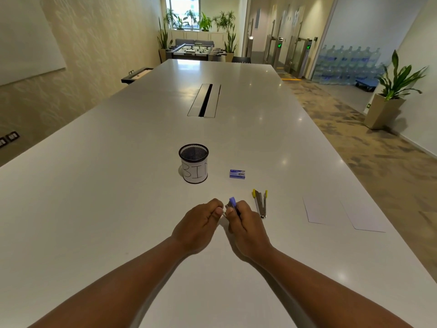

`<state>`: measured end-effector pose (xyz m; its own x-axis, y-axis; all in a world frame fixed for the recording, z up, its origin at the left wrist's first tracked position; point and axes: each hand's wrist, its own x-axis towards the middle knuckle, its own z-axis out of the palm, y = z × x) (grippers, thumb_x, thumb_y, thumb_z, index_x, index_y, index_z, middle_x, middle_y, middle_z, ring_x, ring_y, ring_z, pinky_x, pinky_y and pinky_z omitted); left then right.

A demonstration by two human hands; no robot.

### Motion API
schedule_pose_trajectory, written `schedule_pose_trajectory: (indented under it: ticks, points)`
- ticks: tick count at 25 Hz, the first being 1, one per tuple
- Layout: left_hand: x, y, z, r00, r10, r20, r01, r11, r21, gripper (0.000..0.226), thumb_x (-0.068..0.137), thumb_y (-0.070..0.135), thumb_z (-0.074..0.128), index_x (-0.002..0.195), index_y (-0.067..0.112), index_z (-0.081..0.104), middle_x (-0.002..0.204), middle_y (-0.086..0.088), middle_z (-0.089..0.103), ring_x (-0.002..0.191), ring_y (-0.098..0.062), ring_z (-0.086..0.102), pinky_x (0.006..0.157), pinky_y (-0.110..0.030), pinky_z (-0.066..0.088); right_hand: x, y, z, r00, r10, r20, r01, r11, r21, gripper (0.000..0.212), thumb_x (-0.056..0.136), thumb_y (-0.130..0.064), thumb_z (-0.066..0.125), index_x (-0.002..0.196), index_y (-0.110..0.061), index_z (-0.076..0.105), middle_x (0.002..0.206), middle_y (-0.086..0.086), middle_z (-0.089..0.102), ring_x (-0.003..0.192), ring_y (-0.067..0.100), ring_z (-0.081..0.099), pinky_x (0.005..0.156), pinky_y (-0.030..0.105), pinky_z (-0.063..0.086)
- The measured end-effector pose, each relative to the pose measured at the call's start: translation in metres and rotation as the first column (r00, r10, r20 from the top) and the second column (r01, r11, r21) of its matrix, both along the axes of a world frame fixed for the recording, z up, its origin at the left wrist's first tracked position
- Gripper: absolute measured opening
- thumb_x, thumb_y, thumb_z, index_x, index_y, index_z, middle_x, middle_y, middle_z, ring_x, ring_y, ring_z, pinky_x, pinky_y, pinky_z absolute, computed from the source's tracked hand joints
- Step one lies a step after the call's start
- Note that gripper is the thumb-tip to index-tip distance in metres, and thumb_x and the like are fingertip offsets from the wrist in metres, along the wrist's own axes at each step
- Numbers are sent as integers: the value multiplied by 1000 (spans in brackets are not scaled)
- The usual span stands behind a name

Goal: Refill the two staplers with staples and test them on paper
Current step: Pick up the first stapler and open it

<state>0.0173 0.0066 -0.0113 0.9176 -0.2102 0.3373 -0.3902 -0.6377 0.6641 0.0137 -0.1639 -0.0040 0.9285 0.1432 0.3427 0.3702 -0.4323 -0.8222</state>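
Note:
My right hand (246, 227) grips a small blue stapler (232, 202), whose blue tip sticks up above the fingers. My left hand (201, 223) is closed, its fingertips pinching something small and metallic at the stapler's front; what it is cannot be told. A yellow stapler (260, 202) lies swung open on the white table (118, 185), just right of my right hand. A small blue staple box (237, 174) sits closed beyond the hands. Two white paper sheets (343, 215) lie flat at the right.
A black mesh cup labelled BIN (194, 163) stands left of the staple box. A cable slot (205, 100) runs down the table's middle. The table's right edge borders carpeted floor with a potted plant (390, 91).

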Motion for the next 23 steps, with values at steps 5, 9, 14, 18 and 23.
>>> schedule_pose_trajectory:
  ticks: [5,9,14,18,23]
  points:
    - [0,4,-1,999,0,-43,-2,999,-45,33,105,53,28,90,31,48,68,0,56,62,-17,50,59,-37,44,1,-2,4,998,-64,-5,64,985,161,29,103,-44,39,84,-24,47,65,-10,52,54,7,45,51,37,42]
    - [5,5,0,995,18,-101,-38,978,-206,25,109,41,33,96,28,51,70,-5,58,58,-10,46,55,-32,41,-1,-1,5,998,-66,16,64,992,108,33,100,-51,38,84,-25,47,70,-12,56,55,10,50,51,34,45]
    - [14,8,2,970,87,-226,-188,859,-476,21,110,21,39,98,19,56,75,2,56,69,-9,50,66,-25,44,2,-6,3,992,-122,27,119,989,89,20,96,-32,62,82,-18,66,72,-8,65,67,13,61,59,24,48]
    - [23,7,6,911,244,-333,-382,805,-454,21,108,17,44,109,14,65,91,-6,68,83,-24,64,81,-42,53,-1,-11,3,993,-116,-30,119,989,83,7,86,-15,77,81,-14,72,72,-9,70,69,10,65,63,20,51]
    - [31,1,3,872,402,-281,-476,832,-284,32,106,20,50,131,12,68,114,-11,75,108,-26,68,86,-24,43,-13,-13,-1,985,-171,-34,164,974,-155,10,81,-24,73,72,-24,68,63,-10,64,63,12,61,56,27,49]
